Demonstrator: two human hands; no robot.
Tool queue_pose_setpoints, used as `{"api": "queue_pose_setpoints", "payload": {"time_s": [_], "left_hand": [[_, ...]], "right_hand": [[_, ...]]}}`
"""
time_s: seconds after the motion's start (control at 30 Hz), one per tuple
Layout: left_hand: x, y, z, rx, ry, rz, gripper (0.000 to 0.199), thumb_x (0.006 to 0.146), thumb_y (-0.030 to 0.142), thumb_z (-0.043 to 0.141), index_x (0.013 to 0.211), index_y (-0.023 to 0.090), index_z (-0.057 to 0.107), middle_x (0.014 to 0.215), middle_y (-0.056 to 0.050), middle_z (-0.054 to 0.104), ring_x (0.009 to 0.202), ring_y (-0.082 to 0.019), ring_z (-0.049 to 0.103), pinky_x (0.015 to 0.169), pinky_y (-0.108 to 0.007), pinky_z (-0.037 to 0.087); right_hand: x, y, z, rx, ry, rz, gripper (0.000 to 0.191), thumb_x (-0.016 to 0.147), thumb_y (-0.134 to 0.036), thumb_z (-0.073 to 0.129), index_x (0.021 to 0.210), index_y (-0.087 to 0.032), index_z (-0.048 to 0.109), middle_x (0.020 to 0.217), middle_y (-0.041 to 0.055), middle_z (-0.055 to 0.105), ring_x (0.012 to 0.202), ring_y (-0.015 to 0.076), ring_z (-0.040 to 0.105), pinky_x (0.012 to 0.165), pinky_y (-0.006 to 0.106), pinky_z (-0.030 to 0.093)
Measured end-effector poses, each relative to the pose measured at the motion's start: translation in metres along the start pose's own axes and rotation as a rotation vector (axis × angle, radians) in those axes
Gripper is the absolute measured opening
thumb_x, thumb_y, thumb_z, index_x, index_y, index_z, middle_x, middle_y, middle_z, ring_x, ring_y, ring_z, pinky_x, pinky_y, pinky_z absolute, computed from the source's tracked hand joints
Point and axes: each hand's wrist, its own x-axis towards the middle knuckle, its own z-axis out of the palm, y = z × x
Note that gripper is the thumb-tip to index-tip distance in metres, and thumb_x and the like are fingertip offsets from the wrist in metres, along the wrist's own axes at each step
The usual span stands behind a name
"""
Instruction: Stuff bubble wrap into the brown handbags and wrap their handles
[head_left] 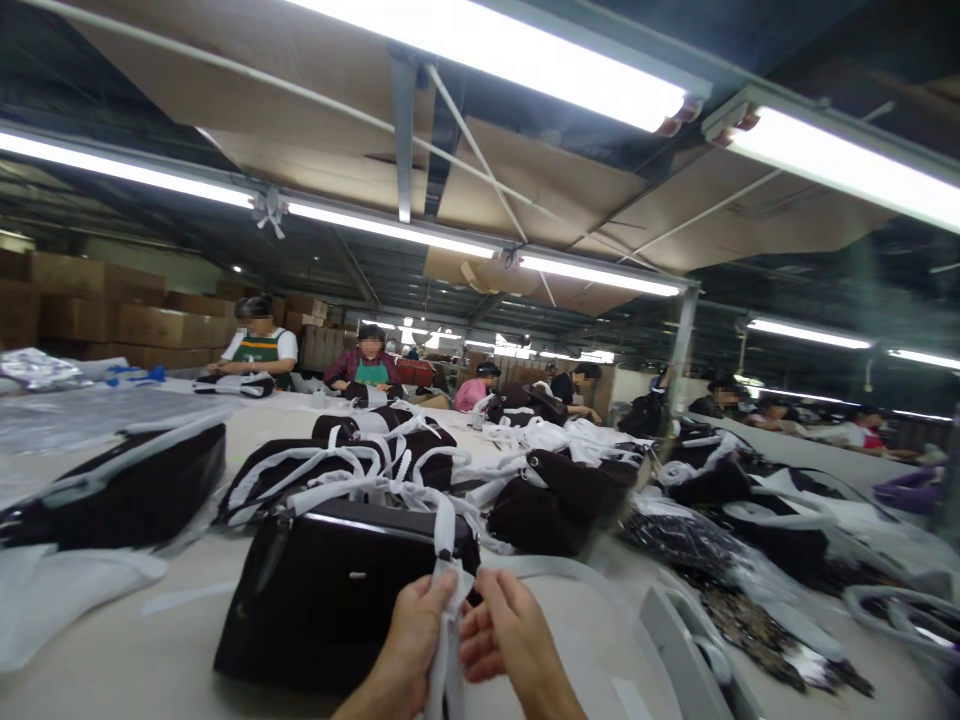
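A black handbag point(322, 590) stands upright on the table right in front of me, with a small metal plate on its front. White wrapping covers its handle point(341, 487), and a white wrapping strip point(444, 640) hangs down at its right end. My left hand point(411, 635) grips this strip between thumb and fingers, beside the bag's right side. Close by on the right, my right hand point(504, 630) has its fingers curled, with the fingertips at the strip's edge. Part of the strip is hidden behind the left thumb.
More black bags point(559, 500) with white-wrapped straps lie behind, and another bag point(150, 480) is at left. A grey tray-like holder point(686, 650) and plastic-wrapped chains point(757, 620) are on the right. Several co-workers point(369, 365) sit across the table point(180, 640). Lamps hang overhead.
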Motion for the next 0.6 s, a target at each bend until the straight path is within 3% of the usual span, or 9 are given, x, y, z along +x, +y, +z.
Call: {"api": "queue_pose_setpoints", "payload": {"time_s": [0.07, 0.13, 0.3, 0.43, 0.6], "left_hand": [[0.0, -0.001, 0.001, 0.015, 0.007, 0.027, 0.041, 0.069, 0.049, 0.081, 0.071, 0.014, 0.06, 0.048, 0.002, 0.055, 0.038, -0.011, 0.048, 0.041, -0.022, 0.036], [-0.001, 0.001, 0.002, 0.029, 0.016, 0.06, 0.042, 0.067, 0.049, 0.083, 0.071, 0.013, 0.061, 0.047, 0.002, 0.056, 0.038, -0.012, 0.049, 0.041, -0.022, 0.036], [-0.003, 0.009, 0.002, 0.034, 0.026, 0.085, 0.046, 0.061, 0.05, 0.087, 0.073, 0.011, 0.065, 0.049, 0.0, 0.058, 0.038, -0.011, 0.05, 0.041, -0.021, 0.038], [-0.007, 0.015, 0.003, -0.016, -0.001, 0.022, 0.037, 0.07, 0.041, 0.085, 0.081, 0.011, 0.067, 0.059, -0.004, 0.065, 0.05, -0.014, 0.059, 0.054, -0.023, 0.049], [-0.015, 0.027, 0.0, -0.056, -0.036, -0.132, 0.022, 0.086, 0.033, 0.07, 0.089, 0.011, 0.067, 0.063, -0.007, 0.068, 0.052, -0.018, 0.063, 0.056, -0.028, 0.053]], "right_hand": [[0.006, -0.009, 0.0, -0.054, 0.003, 0.015, 0.045, 0.075, -0.067, 0.052, 0.077, -0.023, 0.045, 0.052, -0.0003, 0.057, 0.034, 0.016, 0.05, 0.032, 0.026, 0.04], [0.011, -0.014, 0.0, -0.119, -0.012, -0.086, 0.036, 0.07, -0.056, 0.06, 0.071, -0.022, 0.047, 0.048, -0.0027, 0.053, 0.034, 0.0128, 0.045, 0.033, 0.023, 0.035], [0.021, -0.012, -0.001, -0.147, 0.02, -0.27, 0.022, 0.072, -0.038, 0.054, 0.06, -0.021, 0.05, 0.052, -0.0022, 0.053, 0.05, 0.0125, 0.052, 0.048, 0.022, 0.04], [0.028, -0.006, 0.003, -0.134, 0.055, -0.237, 0.019, 0.073, -0.039, 0.045, 0.064, -0.023, 0.044, 0.05, -0.0034, 0.049, 0.042, 0.0145, 0.048, 0.041, 0.025, 0.036], [0.028, -0.008, 0.006, -0.175, 0.133, -0.325, 0.023, 0.074, -0.04, 0.051, 0.06, -0.023, 0.046, 0.054, -0.0022, 0.048, 0.052, 0.0153, 0.046, 0.049, 0.027, 0.033]]}}
